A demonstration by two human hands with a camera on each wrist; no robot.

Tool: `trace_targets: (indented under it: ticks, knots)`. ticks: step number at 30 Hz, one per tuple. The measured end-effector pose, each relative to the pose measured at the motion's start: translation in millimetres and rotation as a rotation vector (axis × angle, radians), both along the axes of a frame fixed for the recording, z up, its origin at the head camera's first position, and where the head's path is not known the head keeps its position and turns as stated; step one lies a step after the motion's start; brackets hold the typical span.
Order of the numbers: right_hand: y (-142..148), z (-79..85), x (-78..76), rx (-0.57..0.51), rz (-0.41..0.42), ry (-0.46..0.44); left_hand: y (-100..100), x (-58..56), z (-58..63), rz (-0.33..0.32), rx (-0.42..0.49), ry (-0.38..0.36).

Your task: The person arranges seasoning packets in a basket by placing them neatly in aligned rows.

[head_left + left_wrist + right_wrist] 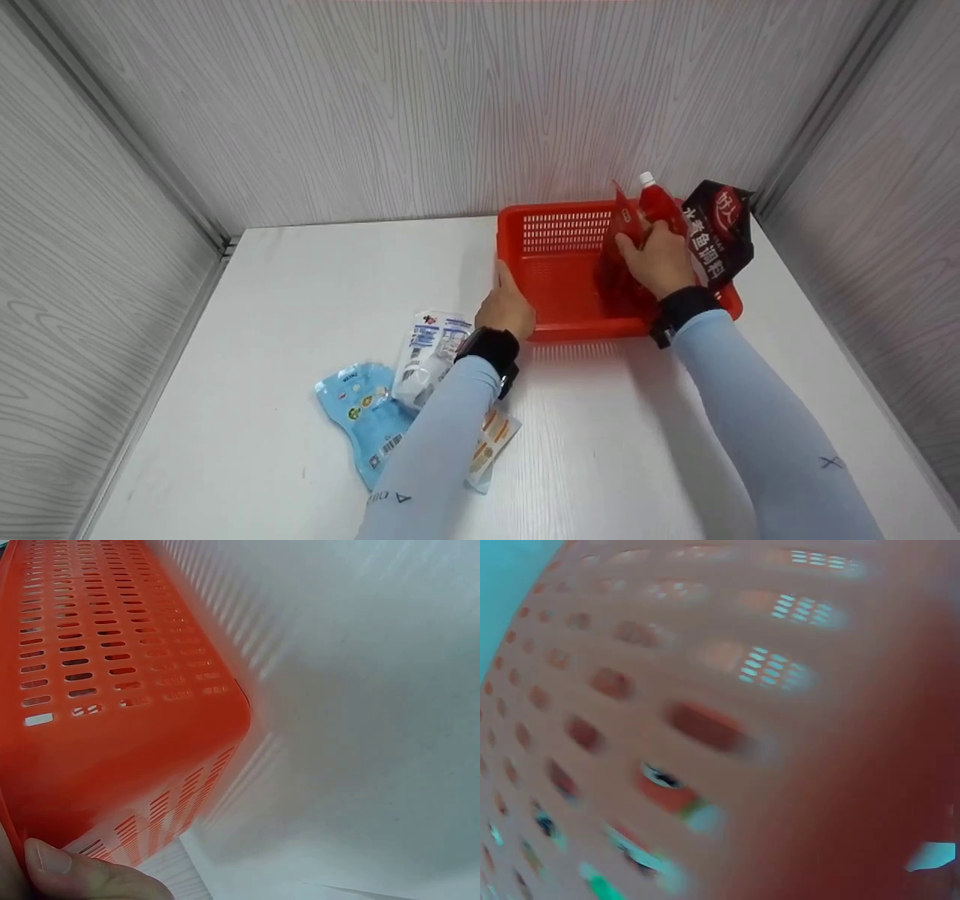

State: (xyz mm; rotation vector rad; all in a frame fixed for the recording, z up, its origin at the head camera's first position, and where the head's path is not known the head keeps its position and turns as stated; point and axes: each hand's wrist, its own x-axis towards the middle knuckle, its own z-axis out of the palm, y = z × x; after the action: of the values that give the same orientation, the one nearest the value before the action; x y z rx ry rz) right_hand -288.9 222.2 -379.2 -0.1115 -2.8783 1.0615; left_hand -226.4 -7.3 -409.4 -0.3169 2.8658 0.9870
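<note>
A red plastic basket (555, 330) with slotted walls stands on the white table, toward the back right. My left hand (507, 309) grips its rim at the left front corner; in the left wrist view the thumb (82, 874) lies against the rim. Inside the basket's right half, my right hand (661, 261) holds an upright red packet (621, 225) between thumb and fingers. Beside that hand are a red pouch with a white cap (656, 199) and a black seasoning packet (720, 229) leaning over the right rim. The right wrist view shows only the blurred basket wall (727, 705).
Left of the basket lie a light blue pouch (367, 409), a white pouch with blue print (427, 356) and a small packet with orange print (495, 439), partly under my left forearm. Pale wood-grain panels (360, 112) enclose the table at the back and sides.
</note>
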Motion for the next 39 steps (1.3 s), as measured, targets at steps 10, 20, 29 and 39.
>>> trace_targets:
  ticks: [10, 20, 29, 39]
  knots:
    - [-3, 25.1, 2.6, 0.112, 0.087, -0.054, -1, -2.4, 0.7, -0.003, 0.010, -0.005]
    - [-2, 29.4, -0.8, 0.155, 0.057, -0.028, 3, -2.3, -0.4, -0.025, -0.030, 0.014]
    - [-2, 35.5, 0.0, 0.080, 0.059, -0.112, 4, -4.5, 0.4, -0.026, -0.034, 0.013]
    - [-11, 38.4, 15.0, 0.099, 0.110, -0.074, -3, -1.5, 0.9, -0.032, 0.021, 0.005]
